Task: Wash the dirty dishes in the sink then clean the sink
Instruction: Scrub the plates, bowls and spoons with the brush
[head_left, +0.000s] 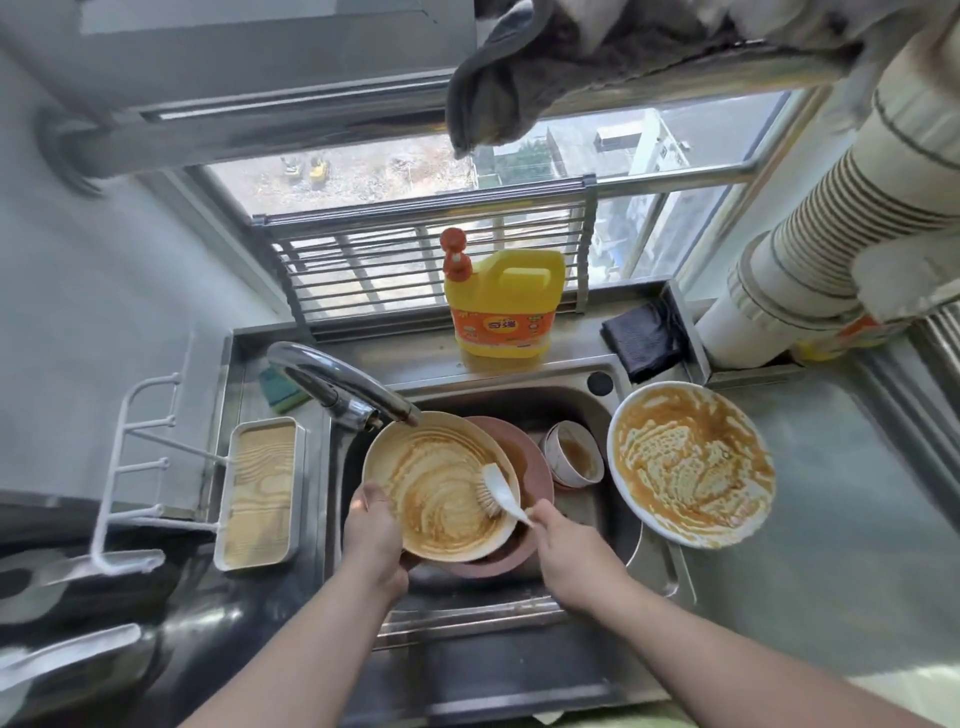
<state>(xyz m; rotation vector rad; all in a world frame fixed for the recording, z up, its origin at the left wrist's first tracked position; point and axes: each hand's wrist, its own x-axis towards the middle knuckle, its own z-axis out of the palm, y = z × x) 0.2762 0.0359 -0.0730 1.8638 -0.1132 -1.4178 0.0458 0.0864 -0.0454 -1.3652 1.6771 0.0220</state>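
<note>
A: What is the left hand doing?
B: It is gripping the near-left rim of the round white plate smeared with orange-brown sauce, thumb on top, tilting it over the stainless steel sink below the chrome tap.
A: And the right hand?
B: Its fingers are curling round the white-handled dish brush, bristles pressing on the plate. A second, larger sauce-smeared white plate is sitting on the sink's right edge.

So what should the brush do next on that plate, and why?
Probably sweep the brush leftward across the cream plate. The right hand has its bristles at the plate's right side, the left hand grips the near-left rim, and brown sauce streaks cover the whole face.
</note>
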